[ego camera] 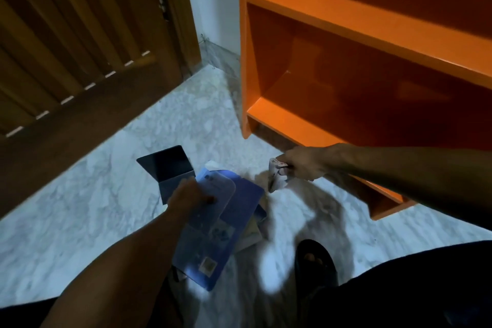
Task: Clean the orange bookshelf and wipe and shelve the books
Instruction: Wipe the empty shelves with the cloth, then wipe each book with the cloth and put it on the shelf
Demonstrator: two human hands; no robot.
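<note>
Below, left hand [190,196] grips blue book [210,224]; right hand [303,164] holds cloth [277,172].

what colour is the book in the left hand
Blue: the book gripped by the left hand has a light blue cover, seen in the head view.

Orange bookshelf, books and cloth at floor level.
Orange bookshelf [372,32] stands against the wall, visible shelves bare. Blue paperback book [213,224] is held tilted above a floor pile; dark book [170,165] lies splayed open beside it. Crumpled cloth [277,173] hangs near the lowest shelf.
</note>
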